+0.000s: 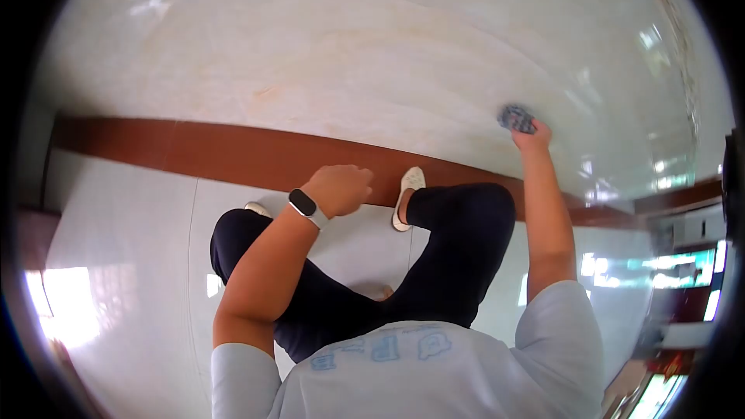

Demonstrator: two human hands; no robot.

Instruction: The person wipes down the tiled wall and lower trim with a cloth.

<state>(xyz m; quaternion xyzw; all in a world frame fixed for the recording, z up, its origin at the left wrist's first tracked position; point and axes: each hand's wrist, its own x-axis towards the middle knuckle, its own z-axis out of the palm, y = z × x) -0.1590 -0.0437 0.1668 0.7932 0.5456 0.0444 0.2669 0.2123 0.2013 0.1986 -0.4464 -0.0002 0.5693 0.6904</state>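
Note:
My right hand (pixel 532 136) is stretched out to the right and grips a crumpled, mottled grey cloth (pixel 515 118). The cloth lies against the glossy, pale marble-like wall (pixel 372 54); its folds are too blurred to make out fully. My left hand (pixel 339 189), with a smartwatch (pixel 304 203) on the wrist, hangs in front of my knees near the brown skirting strip (pixel 272 157). Its fingers are curled loosely together, and nothing shows in them.
My legs in dark trousers (pixel 458 248) are bent in a squat, one pale shoe (pixel 410 186) beside the brown strip. Light glossy floor tiles (pixel 140 225) lie beneath me. A rough vertical seam (pixel 683 54) runs along the wall at the right. Furniture and bright reflections appear at the far right.

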